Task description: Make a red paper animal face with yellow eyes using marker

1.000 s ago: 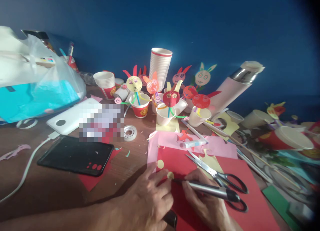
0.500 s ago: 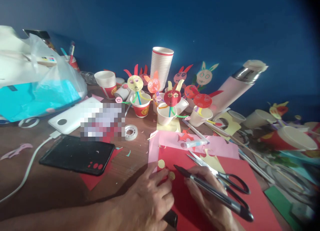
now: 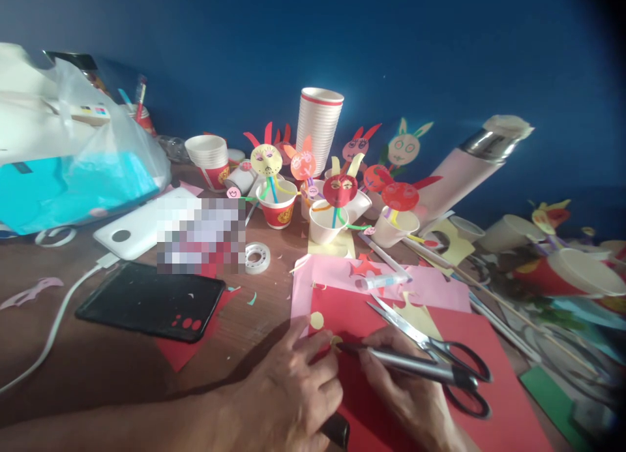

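My right hand point(image 3: 411, 387) grips a black marker point(image 3: 415, 364). The marker's tip touches a small yellow paper circle point(image 3: 336, 343) on a red sheet point(image 3: 372, 400). Pressed at that circle's left edge are the fingertips of my left hand point(image 3: 298, 380), its other fingers curled. A black cylindrical piece point(image 3: 337, 429), perhaps the marker's cap, sticks out under the curled fingers and is partly hidden. Another yellow circle point(image 3: 317, 320) lies just beyond my left index finger. Scissors point(image 3: 430, 344) rest on the red sheet beside my right hand, blades slightly apart.
Behind the sheets stand paper cups point(image 3: 327, 224) with paper-faced figures, plus a tall cup stack point(image 3: 320, 129). A pink flask point(image 3: 469, 165) leans at right. Leftward lie a tape roll point(image 3: 257, 258), a black phone case point(image 3: 147, 302) and a white power bank point(image 3: 147, 224).
My right hand has brought the marker left and down, its tip now on the yellow circle. The marker lies flatter. My left hand has stayed nearly still.
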A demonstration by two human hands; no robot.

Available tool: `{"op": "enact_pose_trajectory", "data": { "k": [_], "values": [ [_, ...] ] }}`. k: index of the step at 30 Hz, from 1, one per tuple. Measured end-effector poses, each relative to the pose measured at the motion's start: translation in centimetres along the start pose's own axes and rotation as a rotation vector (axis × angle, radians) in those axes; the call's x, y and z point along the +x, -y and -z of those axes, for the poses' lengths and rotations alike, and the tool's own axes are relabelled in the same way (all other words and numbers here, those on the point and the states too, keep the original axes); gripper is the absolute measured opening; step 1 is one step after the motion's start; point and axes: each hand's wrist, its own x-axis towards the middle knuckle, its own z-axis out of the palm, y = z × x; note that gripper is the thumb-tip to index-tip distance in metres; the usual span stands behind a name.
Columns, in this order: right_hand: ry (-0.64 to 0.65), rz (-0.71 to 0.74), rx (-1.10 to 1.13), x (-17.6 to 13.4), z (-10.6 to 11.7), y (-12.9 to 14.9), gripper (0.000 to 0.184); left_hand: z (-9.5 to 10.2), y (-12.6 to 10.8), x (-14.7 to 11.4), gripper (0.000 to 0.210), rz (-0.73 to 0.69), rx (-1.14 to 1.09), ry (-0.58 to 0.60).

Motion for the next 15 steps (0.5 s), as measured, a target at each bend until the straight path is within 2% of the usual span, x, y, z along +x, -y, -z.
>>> {"op": "enact_pose_trajectory", "data": {
  "k": [3, 9, 12, 15],
  "values": [
    [0.038, -0.014, 0.008, 0.1, 0.0, -0.2, 0.016, -0.2, 0.0, 0.0, 0.030, -0.003, -0.009, 0.000],
    [0.100, 0.102, -0.070, 0.6, 0.4, -0.7, 0.016, -0.4, 0.3, -0.1, 0.025, -0.011, -0.064, -0.064],
    [0.101, 0.117, -0.075, 0.6, 0.4, -0.5, 0.015, 0.2, 1.2, -0.1, 0.013, -0.014, -0.250, -0.104],
    [0.103, 0.129, -0.091, 0.5, 0.5, -0.2, 0.014, 1.0, 2.2, 0.0, 0.002, 0.057, -0.431, -0.116]
  ]
}}
